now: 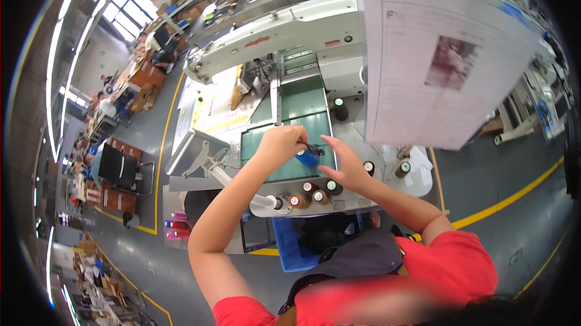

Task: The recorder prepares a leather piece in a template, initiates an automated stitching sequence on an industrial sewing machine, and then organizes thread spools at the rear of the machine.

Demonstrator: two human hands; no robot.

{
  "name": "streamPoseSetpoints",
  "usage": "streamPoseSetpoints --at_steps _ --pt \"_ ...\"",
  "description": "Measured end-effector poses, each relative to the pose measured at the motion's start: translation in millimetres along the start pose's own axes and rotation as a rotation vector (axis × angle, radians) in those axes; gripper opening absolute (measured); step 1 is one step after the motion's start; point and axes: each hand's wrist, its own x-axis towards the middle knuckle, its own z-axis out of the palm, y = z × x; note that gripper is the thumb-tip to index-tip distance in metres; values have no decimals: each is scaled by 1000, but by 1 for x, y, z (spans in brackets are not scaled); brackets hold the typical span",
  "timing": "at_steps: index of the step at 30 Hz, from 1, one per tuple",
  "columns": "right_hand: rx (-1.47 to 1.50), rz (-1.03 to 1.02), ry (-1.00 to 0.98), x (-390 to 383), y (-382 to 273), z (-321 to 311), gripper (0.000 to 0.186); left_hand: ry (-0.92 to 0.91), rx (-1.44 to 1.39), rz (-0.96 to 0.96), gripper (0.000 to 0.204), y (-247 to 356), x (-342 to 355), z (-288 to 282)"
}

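My left hand [283,145] is closed, its fingertips pinching a small dark piece [315,150] whose kind I cannot make out. Just under it, on the green bed [284,171] of a large white sewing machine [284,26], shows a blue object [307,159], partly covered by my hand and the dark piece. To the right, my right hand [347,166] has thumb and fingers apart around nothing, close to the dark piece. Thread spools in brown [299,200] and dark green [334,187] stand at the bed's near edge.
A printed sheet [442,65] hangs at the upper right. A dark green spool [341,109] stands behind my right hand. Left of my left arm is a screen on a white bracket [209,159]. Below the table sits a blue bin [293,247]; pink spools [177,224] lie at left.
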Motion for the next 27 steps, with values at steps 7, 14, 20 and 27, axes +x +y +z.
streamPoseSetpoints --at_steps 7,14,20,27 --pt "840 589 -401 -30 -35 17 22 -59 -495 24 27 27 -59 -6" --pt "610 598 -197 -98 -24 -24 34 265 -746 55 27 5 -7 34" --pt "491 714 -407 -93 -4 -23 37 340 -711 147 46 34 133 68" --pt "754 771 -458 -60 12 -20 36 619 -819 120 57 98 259 86"
